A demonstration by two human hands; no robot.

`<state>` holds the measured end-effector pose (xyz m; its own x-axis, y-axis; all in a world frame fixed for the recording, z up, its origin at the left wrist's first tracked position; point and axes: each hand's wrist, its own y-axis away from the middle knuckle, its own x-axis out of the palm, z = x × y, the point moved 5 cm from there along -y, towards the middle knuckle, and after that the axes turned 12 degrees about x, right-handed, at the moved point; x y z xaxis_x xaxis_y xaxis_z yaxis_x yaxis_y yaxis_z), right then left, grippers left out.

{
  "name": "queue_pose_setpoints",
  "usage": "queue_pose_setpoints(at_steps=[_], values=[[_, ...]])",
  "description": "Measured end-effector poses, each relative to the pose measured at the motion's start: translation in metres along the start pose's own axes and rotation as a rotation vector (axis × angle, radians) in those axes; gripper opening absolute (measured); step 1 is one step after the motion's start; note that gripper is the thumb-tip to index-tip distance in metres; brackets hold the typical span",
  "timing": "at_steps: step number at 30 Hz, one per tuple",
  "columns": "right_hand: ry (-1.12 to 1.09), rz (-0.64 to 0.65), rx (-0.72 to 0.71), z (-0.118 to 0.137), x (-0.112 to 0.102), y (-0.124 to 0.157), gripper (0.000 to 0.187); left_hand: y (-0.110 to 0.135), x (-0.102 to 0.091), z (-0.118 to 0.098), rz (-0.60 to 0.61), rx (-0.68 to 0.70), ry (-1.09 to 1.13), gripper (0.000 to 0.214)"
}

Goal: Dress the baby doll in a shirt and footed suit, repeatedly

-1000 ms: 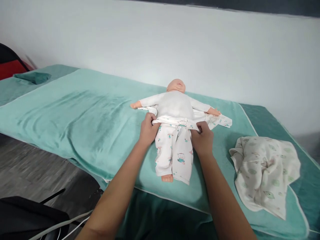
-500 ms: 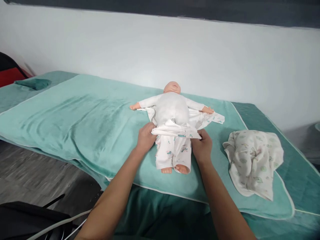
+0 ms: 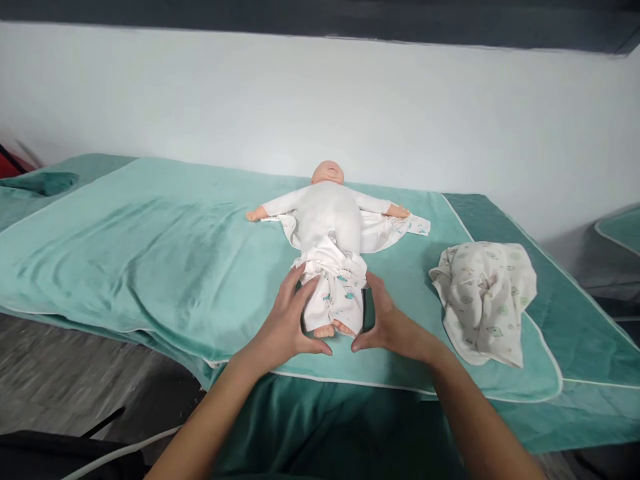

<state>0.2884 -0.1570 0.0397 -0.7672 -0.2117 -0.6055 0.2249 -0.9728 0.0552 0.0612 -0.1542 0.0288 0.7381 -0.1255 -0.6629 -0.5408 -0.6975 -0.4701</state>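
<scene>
A baby doll (image 3: 331, 210) lies on its back with its arms spread and its head toward the wall. White printed pants (image 3: 335, 293) cover its legs, their top bunched around the hips, and the feet show at the hems. Under its arms and back lies a spread printed shirt (image 3: 383, 230). My left hand (image 3: 287, 317) is open beside the pants, fingertips near their left edge. On the other side my right hand (image 3: 387, 317) is also open, thumb apart from the fingers, curved around the right leg. Whether the fingertips touch the cloth is unclear.
A crumpled white cloth with leaf prints (image 3: 487, 300) lies to the right. A light green blanket (image 3: 150, 247) covers the bed, which meets a white wall (image 3: 320, 100) behind. At lower left are a dark object (image 3: 65, 457) and a pale cable (image 3: 125, 450).
Both hands have let go of the pants' waistband and opened, moving down beside the doll's legs. The waistband, held stretched before, now lies bunched on the hips. The view has shifted slightly.
</scene>
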Motion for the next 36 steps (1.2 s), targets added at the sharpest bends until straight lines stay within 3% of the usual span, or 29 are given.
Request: queue_pose_setpoints(at_steps=[2,7,14,20,27,36], values=[[0.039,-0.079,0.009,-0.003,0.008,0.0,0.133,0.0,0.004,-0.006,-0.024,0.045,-0.105,0.114],[0.053,-0.278,-0.063,0.006,0.011,-0.011,0.111,-0.016,0.004,-0.001,-0.066,0.07,-0.218,0.102],[-0.033,-0.28,-0.018,0.02,-0.002,-0.027,0.098,-0.034,-0.013,0.019,-0.011,-0.038,-0.143,0.114],[-0.088,-0.248,0.09,0.017,-0.004,-0.037,0.091,-0.051,-0.029,0.032,0.157,-0.079,-0.109,0.136],[-0.144,-0.215,0.077,0.019,-0.001,-0.04,0.06,-0.067,-0.022,0.031,0.142,-0.04,-0.191,0.139],[-0.078,-0.175,0.156,0.023,-0.005,-0.038,0.047,-0.075,-0.029,0.024,0.202,-0.08,-0.092,0.134]])
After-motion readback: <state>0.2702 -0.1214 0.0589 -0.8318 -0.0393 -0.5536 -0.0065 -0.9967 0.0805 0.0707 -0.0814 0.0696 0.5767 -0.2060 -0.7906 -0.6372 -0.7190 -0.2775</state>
